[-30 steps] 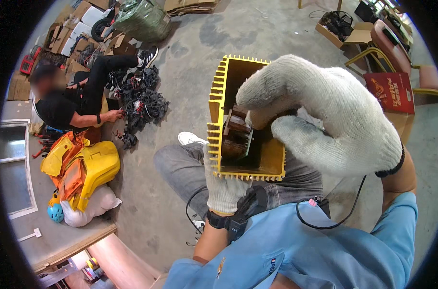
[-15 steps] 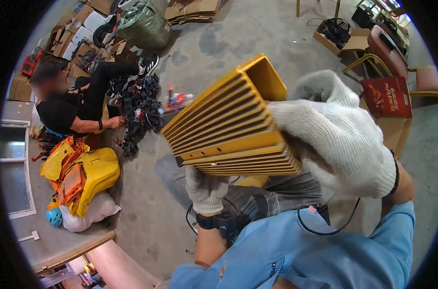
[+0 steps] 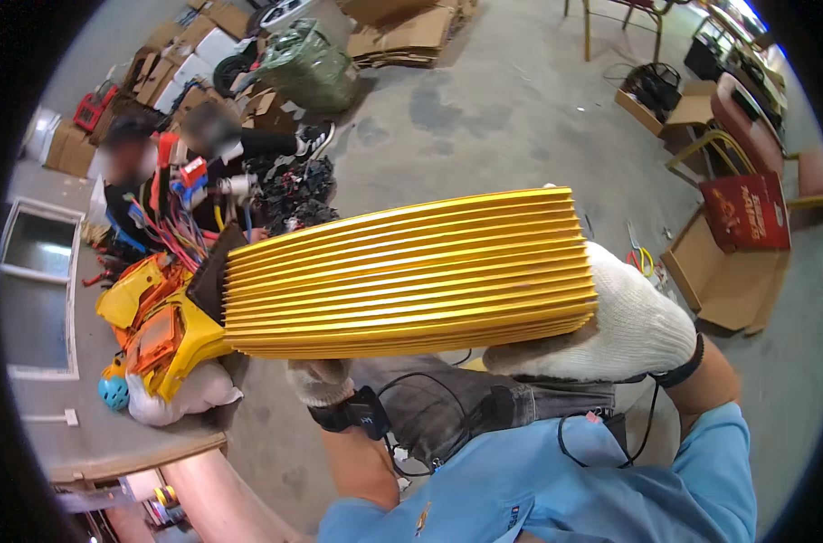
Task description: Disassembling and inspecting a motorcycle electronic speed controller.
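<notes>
A yellow finned metal housing (image 3: 411, 276) is held level in front of my lap, its long ribbed side facing up. At its left end is a dark end plate (image 3: 210, 276), with a bundle of coloured wires and connectors (image 3: 180, 213) sticking out. My right hand (image 3: 642, 317), in a white knitted glove, grips the right end; most of its fingers are behind the housing. Below the left end, my gloved left hand (image 3: 321, 382) supports the housing from underneath, its fingertips hidden by it.
A person (image 3: 126, 172) in dark clothes sits at the far left by a heap of black parts (image 3: 294, 192). Yellow and orange plastic panels (image 3: 180, 339) lie nearer, on a white sack (image 3: 185, 394). An open cardboard box (image 3: 728, 271) and scissors (image 3: 642, 258) are on the right.
The housing has turned from a tilted, end-on pose to lie crosswise, showing its ribbed side. Its wires have come into view on the left. Both my hands still hold it.
</notes>
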The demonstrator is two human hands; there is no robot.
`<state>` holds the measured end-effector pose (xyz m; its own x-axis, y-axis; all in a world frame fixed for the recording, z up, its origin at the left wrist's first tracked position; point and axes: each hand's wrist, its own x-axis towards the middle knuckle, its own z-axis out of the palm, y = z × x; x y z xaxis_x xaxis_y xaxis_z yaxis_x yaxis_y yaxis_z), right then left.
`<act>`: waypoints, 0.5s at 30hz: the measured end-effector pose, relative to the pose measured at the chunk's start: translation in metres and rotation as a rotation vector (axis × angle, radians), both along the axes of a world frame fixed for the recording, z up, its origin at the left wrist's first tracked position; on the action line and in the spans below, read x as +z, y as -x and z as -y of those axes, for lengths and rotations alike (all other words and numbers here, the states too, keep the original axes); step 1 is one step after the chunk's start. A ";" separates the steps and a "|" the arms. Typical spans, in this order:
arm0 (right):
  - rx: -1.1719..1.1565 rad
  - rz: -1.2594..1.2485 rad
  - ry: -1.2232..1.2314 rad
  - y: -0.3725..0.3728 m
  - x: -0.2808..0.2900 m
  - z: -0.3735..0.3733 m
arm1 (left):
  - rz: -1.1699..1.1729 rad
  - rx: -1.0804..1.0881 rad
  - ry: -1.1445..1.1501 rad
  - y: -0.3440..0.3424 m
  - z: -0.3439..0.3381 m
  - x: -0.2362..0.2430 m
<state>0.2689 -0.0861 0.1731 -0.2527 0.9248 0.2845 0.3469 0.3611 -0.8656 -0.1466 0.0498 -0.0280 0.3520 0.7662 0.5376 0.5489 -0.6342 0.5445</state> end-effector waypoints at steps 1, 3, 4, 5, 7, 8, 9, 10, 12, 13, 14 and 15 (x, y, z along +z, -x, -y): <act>-0.043 -0.125 0.038 0.003 0.001 0.000 | -0.033 0.019 -0.103 0.008 -0.006 0.003; -0.045 -0.011 -0.120 0.000 0.000 -0.003 | -0.067 0.057 -0.221 0.012 -0.013 0.011; -0.070 0.101 -0.269 -0.002 0.000 -0.004 | 0.320 -0.183 0.060 0.010 -0.017 0.018; -0.126 0.172 -0.357 0.000 -0.002 -0.003 | 0.704 -0.429 0.341 0.008 -0.020 0.026; -0.162 0.270 -0.439 0.000 -0.001 -0.003 | 1.072 -0.682 0.601 0.010 -0.027 0.036; -0.213 0.372 -0.501 0.001 0.002 -0.004 | 1.099 -0.706 0.639 0.012 -0.030 0.038; -0.193 0.385 -0.337 0.006 0.013 -0.005 | 1.127 -0.731 0.681 0.013 -0.032 0.039; -0.185 0.382 -0.356 0.008 0.017 -0.009 | 1.155 -0.756 0.723 0.014 -0.033 0.040; -0.137 0.300 -0.575 0.010 0.023 -0.019 | 1.210 -0.800 0.811 0.012 -0.034 0.040; -0.124 0.386 -0.535 -0.008 0.031 -0.009 | 1.230 -1.177 0.787 -0.064 -0.029 0.085; -0.128 0.390 -0.551 -0.011 0.032 -0.008 | 1.221 -1.191 0.774 -0.067 -0.031 0.089; -0.090 0.317 -0.498 -0.007 0.025 -0.014 | 1.230 -1.168 0.770 -0.058 -0.027 0.090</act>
<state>0.2759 -0.0723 0.1983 -0.3227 0.7213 0.6128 0.6085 0.6540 -0.4494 -0.0885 0.0770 0.0618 0.5448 0.6218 0.5626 -0.8036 0.1954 0.5622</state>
